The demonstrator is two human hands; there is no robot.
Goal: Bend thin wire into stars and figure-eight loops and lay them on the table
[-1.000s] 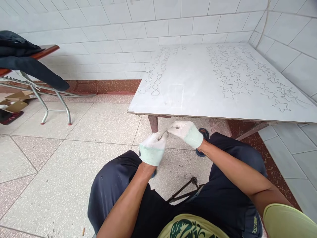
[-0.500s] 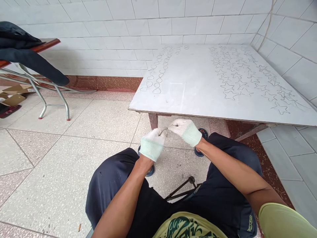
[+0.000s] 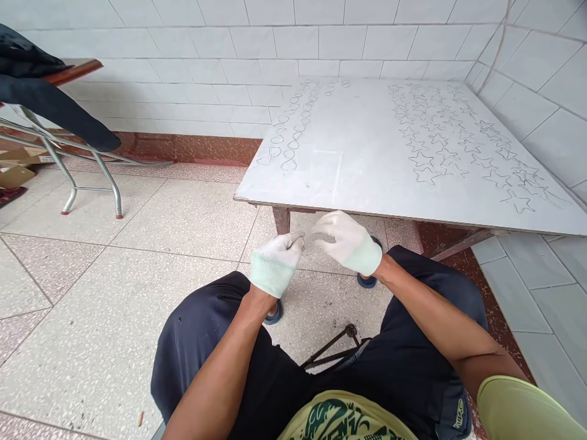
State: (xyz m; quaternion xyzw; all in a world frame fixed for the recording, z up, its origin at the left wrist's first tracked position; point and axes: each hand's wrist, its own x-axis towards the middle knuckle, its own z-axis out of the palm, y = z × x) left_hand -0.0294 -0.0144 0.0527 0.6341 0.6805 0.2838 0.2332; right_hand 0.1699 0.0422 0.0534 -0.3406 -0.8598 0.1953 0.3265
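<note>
Both hands wear white gloves with pale green cuffs and are held over the floor in front of the table edge. My left hand (image 3: 278, 260) is closed in a pinch on a thin wire (image 3: 308, 252), which is very faint against the floor. Just to its right, my right hand (image 3: 346, 240) has its fingers curved and apart, with nothing visible in them. A small gap separates the two hands. On the white tabletop (image 3: 362, 165) lie wire stars (image 3: 424, 175) in rows at the right, and twisted wire loops (image 3: 288, 164) in rows at the left.
A folding chair (image 3: 98, 188) with dark clothing (image 3: 59, 110) on it stands at the left. Open cardboard boxes (image 3: 18, 174) lie beyond it. A dark metal folding frame (image 3: 334, 348) is on the floor between my legs. Tiled walls (image 3: 321, 43) close off the back and right.
My right hand has opened its pinch and moved slightly away from the left hand. My left hand keeps its pinch. The view has shifted slightly.
</note>
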